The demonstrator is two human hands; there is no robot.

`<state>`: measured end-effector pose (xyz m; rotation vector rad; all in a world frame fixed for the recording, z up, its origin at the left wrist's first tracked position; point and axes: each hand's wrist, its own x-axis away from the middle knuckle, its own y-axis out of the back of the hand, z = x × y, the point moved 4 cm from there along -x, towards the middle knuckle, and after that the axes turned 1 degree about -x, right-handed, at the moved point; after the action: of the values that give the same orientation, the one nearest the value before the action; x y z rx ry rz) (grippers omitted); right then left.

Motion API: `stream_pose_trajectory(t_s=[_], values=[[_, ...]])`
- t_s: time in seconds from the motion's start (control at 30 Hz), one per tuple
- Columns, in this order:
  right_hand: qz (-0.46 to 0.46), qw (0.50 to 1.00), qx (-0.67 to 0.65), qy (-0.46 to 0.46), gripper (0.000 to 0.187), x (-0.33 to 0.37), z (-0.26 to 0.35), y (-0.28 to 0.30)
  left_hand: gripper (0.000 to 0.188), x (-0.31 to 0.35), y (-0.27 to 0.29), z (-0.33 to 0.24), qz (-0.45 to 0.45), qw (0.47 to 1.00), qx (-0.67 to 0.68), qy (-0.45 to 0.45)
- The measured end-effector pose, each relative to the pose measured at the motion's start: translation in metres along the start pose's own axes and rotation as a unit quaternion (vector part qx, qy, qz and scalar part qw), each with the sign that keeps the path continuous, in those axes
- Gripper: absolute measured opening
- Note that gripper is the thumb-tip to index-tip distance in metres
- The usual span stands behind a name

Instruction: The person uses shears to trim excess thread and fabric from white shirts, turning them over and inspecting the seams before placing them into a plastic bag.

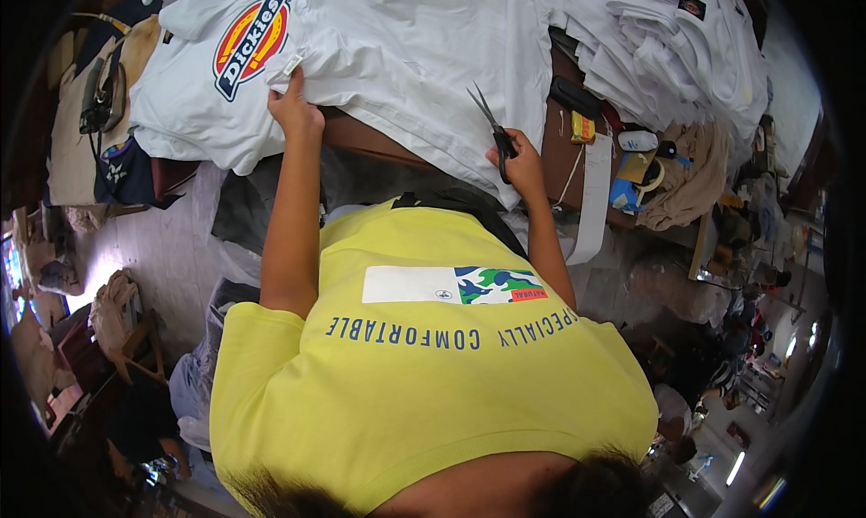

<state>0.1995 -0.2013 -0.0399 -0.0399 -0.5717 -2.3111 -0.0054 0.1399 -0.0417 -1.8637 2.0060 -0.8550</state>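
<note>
A white T-shirt [406, 58] with a large red, yellow and dark blue printed emblem is spread over the brown table in front of me. My left hand [296, 110] pinches its near edge just below the emblem, beside a small white label [293, 64]. On the right, my right hand [523, 166] grips a pair of scissors [503, 144] by its black handles. The blades point away from me, slightly parted, over the white cloth, and I see nothing between them.
A pile of folded white garments [667, 49] stands at the far right. Nearer are a black case [574, 96], a small yellow packet [583, 128], a roll of tape [651, 175] and a hanging white paper strip [593, 202]. An iron-like tool [104, 94] lies at the left.
</note>
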Motion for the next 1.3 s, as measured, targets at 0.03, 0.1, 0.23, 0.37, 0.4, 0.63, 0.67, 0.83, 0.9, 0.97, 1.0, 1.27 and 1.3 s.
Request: stream_pose_trajectory(t_s=[0.03,0.1,0.23,0.37,0.4,0.63,0.67,0.83,0.9,0.97,1.0,1.27,1.3], values=[[-0.003,1.000,0.005,0.003,0.045,0.000,-0.001,0.001,0.036,0.003,0.001,0.001,-0.016,0.998,0.035,0.039],[-0.009,1.000,0.013,0.009,0.044,0.000,-0.003,0.001,0.041,0.016,-0.004,-0.001,-0.056,0.975,0.127,0.176],[-0.016,1.000,0.021,0.014,0.043,-0.001,-0.008,0.001,0.044,0.044,-0.010,-0.022,-0.048,0.903,0.232,0.358],[-0.019,1.000,0.015,0.006,0.044,-0.001,-0.010,0.000,0.049,0.057,-0.009,-0.058,0.012,0.910,0.242,0.336],[-0.016,1.000,0.014,0.000,0.044,-0.001,-0.010,-0.001,0.050,0.059,-0.008,-0.069,0.013,0.909,0.247,0.336],[-0.036,0.999,0.032,0.015,0.045,0.000,-0.008,-0.001,0.036,0.031,0.016,-0.114,-0.028,0.954,0.190,0.232],[-0.041,0.998,0.033,0.017,0.045,-0.001,-0.012,0.000,0.035,0.024,0.016,-0.113,-0.015,0.968,0.138,0.210],[-0.037,0.999,0.037,-0.001,0.046,0.002,0.003,-0.003,0.039,-0.036,0.030,-0.086,0.060,0.972,-0.213,0.079],[-0.036,0.998,0.045,-0.007,0.046,0.002,0.003,-0.003,0.034,-0.051,0.049,-0.064,0.041,0.958,-0.270,0.091],[-0.040,0.997,0.065,0.000,0.046,0.001,0.004,-0.005,0.027,-0.057,0.064,-0.053,0.008,0.962,-0.240,0.129],[-0.043,0.997,0.059,0.002,0.046,0.000,0.002,-0.004,0.028,-0.055,0.060,-0.052,0.011,0.972,-0.196,0.132],[-0.033,0.998,0.051,0.006,0.047,-0.002,-0.006,-0.005,0.025,0.028,0.053,-0.025,0.109,0.964,-0.094,0.223],[-0.033,0.998,0.055,0.003,0.047,-0.002,-0.004,-0.006,0.026,0.036,0.053,-0.021,0.124,0.956,-0.124,0.234]])
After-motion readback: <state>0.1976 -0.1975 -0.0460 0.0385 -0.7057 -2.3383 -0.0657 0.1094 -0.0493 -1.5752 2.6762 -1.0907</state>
